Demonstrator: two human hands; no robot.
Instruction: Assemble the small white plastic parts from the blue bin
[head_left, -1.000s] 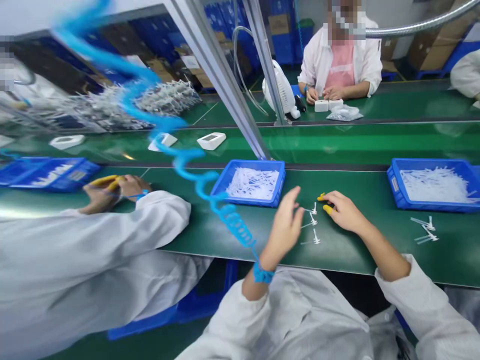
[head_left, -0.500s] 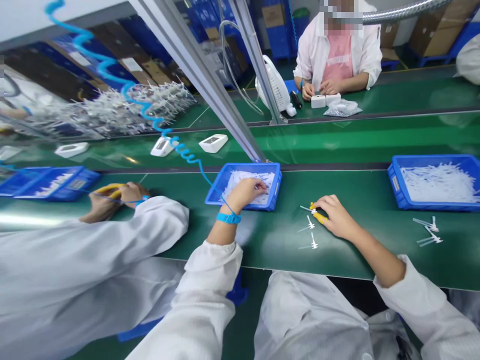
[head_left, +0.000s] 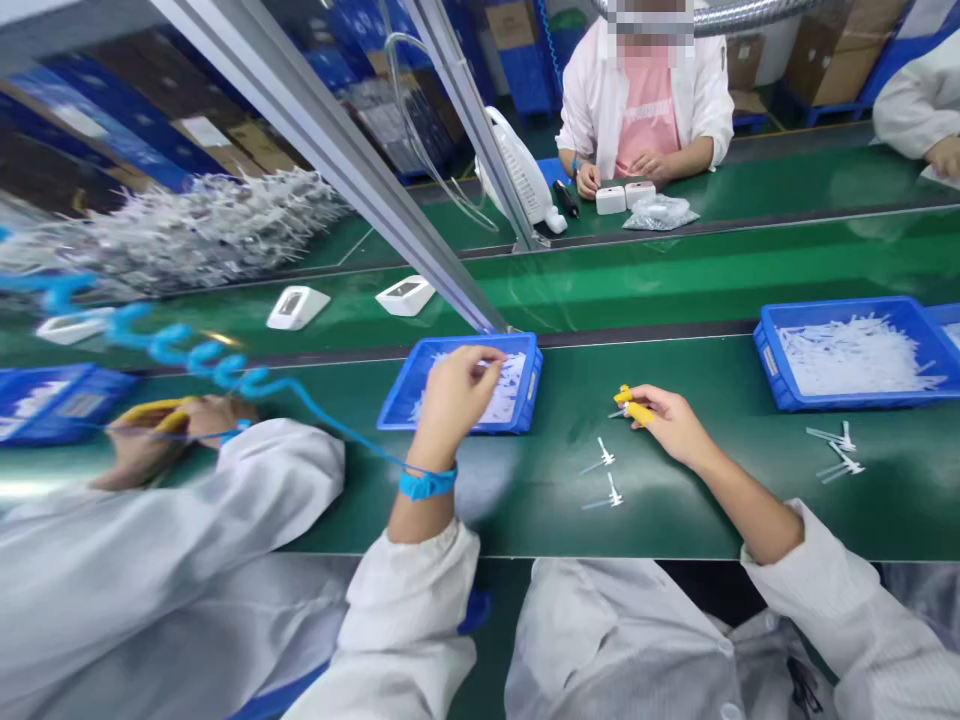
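Observation:
My left hand (head_left: 459, 392) is raised over the near blue bin (head_left: 531, 385), thumb and fingers pinched together. Whether a piece sits between the fingertips is too small to tell. Loose white plastic strips (head_left: 504, 392) fill that bin. Further right, just above the green table, my right hand (head_left: 664, 422) pinches a small white plastic part (head_left: 619, 411) between thumb and forefinger, whose tips look covered in yellow. Most of this part is hidden by the fingers. Two similar parts with thin translucent strips, an upper one (head_left: 606, 457) and a lower one (head_left: 614, 492), lie on the table.
Another blue bin (head_left: 772, 375) of white strips stands at right, with more small parts (head_left: 844, 460) before it. A co-worker's hands (head_left: 161, 430) work at left. A blue coiled cord (head_left: 225, 370) runs to my left wrist. White devices (head_left: 405, 295) sit beyond a metal post (head_left: 360, 170).
My view has shifted, so most things appear further left. My left hand has lifted from the strips and turned, its fingers still pinched. My right hand keeps its pinch, rising slightly.

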